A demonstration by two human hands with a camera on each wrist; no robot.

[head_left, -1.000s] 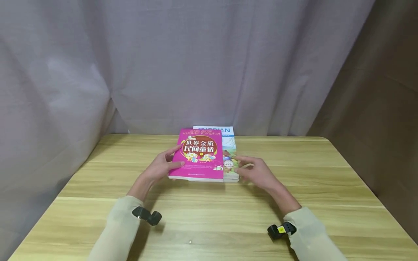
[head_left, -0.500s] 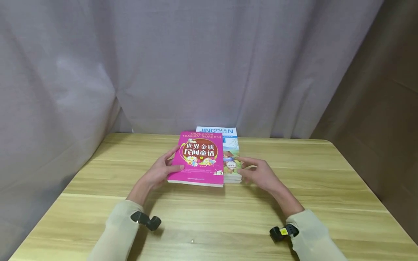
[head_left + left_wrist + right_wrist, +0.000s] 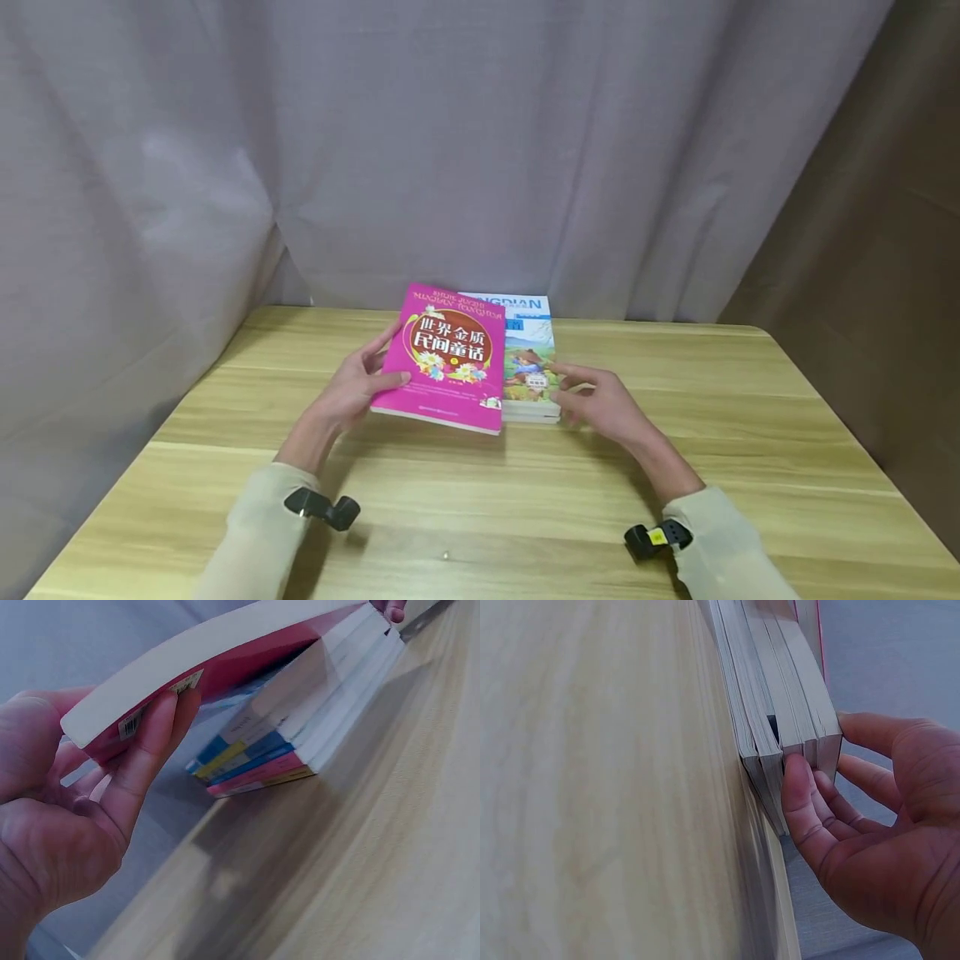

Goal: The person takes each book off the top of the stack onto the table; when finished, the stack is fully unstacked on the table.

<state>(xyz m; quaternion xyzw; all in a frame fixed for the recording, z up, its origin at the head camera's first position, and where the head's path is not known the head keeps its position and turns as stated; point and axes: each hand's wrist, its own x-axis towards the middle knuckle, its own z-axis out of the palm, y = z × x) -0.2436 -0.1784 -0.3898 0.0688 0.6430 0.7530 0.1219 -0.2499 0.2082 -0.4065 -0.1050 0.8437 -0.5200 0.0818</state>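
My left hand (image 3: 348, 390) grips a pink paperback storybook (image 3: 442, 400) by its left edge, thumb on the cover. In the left wrist view its fingers (image 3: 146, 727) lie under the back cover, beside a barcode. The book is tilted, its left side raised over a stack of books (image 3: 528, 358), whose top cover shows blue lettering and a cartoon animal. My right hand (image 3: 603, 404) holds the stack's right side near the front corner. In the right wrist view the curled fingers (image 3: 799, 784) press the page edges and the thumb lies at the top cover's edge.
A wooden table (image 3: 480, 517) carries the stack near its back edge. Behind it hangs a grey curtain (image 3: 450, 150). Black wrist bands (image 3: 322, 507) sit on both pale sleeves.
The pink book has shifted left off part of the stack and turned slightly clockwise with my left hand. More of the lower cover shows. My right hand stays at the stack.
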